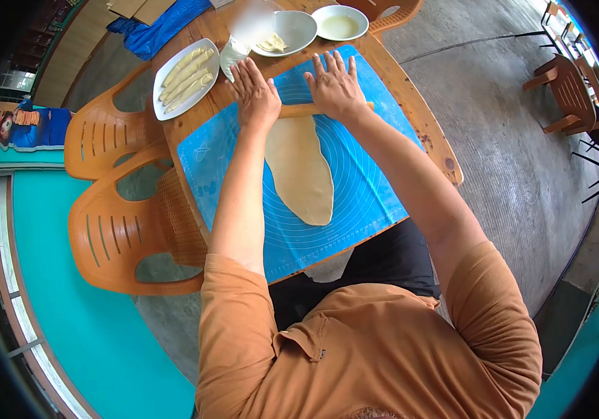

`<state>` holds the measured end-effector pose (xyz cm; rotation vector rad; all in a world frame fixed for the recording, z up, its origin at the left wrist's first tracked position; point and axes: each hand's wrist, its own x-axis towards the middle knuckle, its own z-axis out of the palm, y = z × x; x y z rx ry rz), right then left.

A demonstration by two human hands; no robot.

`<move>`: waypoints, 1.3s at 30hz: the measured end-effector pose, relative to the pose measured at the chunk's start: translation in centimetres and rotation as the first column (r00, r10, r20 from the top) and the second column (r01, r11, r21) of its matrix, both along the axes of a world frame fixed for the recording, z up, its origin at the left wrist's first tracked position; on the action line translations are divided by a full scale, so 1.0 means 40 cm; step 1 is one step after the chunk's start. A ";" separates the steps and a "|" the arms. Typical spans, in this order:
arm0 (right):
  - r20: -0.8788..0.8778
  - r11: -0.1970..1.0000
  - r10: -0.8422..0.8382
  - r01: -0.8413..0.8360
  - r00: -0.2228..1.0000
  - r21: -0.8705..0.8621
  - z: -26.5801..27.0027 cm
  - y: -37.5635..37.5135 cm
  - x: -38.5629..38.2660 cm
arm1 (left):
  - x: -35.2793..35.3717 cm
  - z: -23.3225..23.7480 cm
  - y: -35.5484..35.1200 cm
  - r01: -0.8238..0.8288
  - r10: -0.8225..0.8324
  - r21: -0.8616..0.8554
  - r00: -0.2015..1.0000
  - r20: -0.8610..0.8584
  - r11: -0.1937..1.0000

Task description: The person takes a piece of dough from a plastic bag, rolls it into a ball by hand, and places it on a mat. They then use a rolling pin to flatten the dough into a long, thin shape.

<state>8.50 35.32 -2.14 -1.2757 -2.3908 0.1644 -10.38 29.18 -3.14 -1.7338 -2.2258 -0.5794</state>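
Observation:
My left hand (254, 96) and my right hand (338, 89) lie with fingers stretched out over a wooden rolling pin (301, 110). The left is at the pin's left part, the right nearer its right end, and neither wraps around it. Beneath the pin, a long flat sheet of pale dough (303, 171) stretches toward me, narrowing to a rounded near end. It rests on a blue silicone mat (376, 167) printed with circles and edge markings. The dough's far end is hidden by the pin and hands.
Left of the mat, a white plate (162, 105) holds several rolled dough strips (189, 78). Behind are a white bowl (303, 26) with dough pieces, a bowl of pale liquid (341, 28) and a partly blurred container (233, 54). Orange chairs (135, 237) flank the wooden table (446, 157).

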 end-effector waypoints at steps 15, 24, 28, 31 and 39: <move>-0.001 0.979 0.196 -0.196 0.981 0.058 0.008 -0.070 0.100 | -0.001 0.013 0.035 0.005 -0.004 0.092 1.000 -0.014 0.996; 0.026 0.989 0.120 -0.118 0.992 -0.091 -0.002 -0.035 0.067 | -0.025 0.023 0.038 -0.095 0.116 0.248 0.990 -0.074 0.964; 0.007 0.994 0.103 -0.103 0.995 -0.048 -0.011 -0.017 0.058 | -0.044 0.037 -0.037 -0.011 0.019 0.230 0.999 -0.033 0.973; -0.149 0.991 0.132 -0.136 0.980 -0.018 -0.019 0.014 0.058 | -0.045 0.049 -0.109 0.060 -0.058 0.233 0.998 -0.015 0.971; -0.150 0.886 0.459 -0.464 0.876 0.003 0.086 -0.009 0.152 | -0.033 0.139 -0.316 0.081 -0.125 0.242 0.977 0.172 0.967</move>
